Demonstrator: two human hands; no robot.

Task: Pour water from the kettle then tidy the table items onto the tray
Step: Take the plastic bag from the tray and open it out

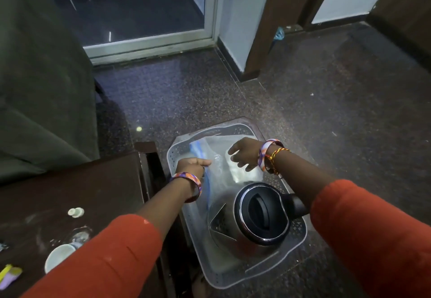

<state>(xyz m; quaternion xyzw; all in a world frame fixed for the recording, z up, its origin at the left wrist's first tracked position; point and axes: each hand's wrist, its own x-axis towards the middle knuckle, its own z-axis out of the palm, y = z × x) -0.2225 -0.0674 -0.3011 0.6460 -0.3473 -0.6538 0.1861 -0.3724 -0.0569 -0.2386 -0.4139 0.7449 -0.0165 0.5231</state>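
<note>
A steel kettle with a black lid stands on the near half of a translucent plastic tray that lies on the floor beside a dark wooden table. A clear plastic bag with blue edging lies on the tray's far half. My left hand is closed on the bag's left edge. Over the bag's right side my right hand hovers with its fingers spread, holding nothing. On the table stand a white cup, a clear glass and a small white cap.
A purple and yellow object lies at the table's near left corner. Green fabric hangs at the left. A glass door and brown door frames stand beyond the speckled floor.
</note>
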